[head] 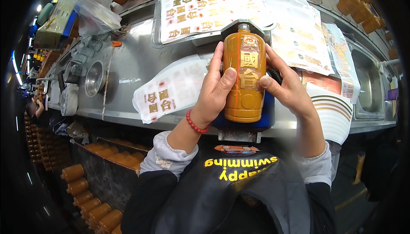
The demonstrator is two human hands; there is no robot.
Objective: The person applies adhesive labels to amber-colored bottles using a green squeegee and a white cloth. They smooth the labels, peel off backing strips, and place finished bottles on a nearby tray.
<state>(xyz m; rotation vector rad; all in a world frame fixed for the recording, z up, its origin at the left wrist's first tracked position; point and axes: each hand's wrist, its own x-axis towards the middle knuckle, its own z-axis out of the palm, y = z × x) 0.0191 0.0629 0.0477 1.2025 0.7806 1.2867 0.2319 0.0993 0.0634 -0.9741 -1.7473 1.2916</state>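
An amber-brown glazed bottle (245, 101) with raised gold characters and a small emblem lies before me, its threaded neck pointing away. My left hand (217, 86) grips its left side, thumb pressed on the front. From the right, my right hand (283, 82) holds the other side, its thumb tip at the lower gold character. Beneath the bottle is a black and blue fixture (270, 106), mostly hidden by it. Thin red light lines cross the bottle's front. A sheet of gold character decals (165, 98) lies just left of my left hand.
Decal sheets fill a tray (156, 26) behind the bottle; more sheets (298, 38) lie right of it. Striped white bowls (333, 115), nested together, stand near the sink (370, 83). A metal bowl (95, 78) sits at left. Brown bottles (349, 2) line the conveyor at the back.
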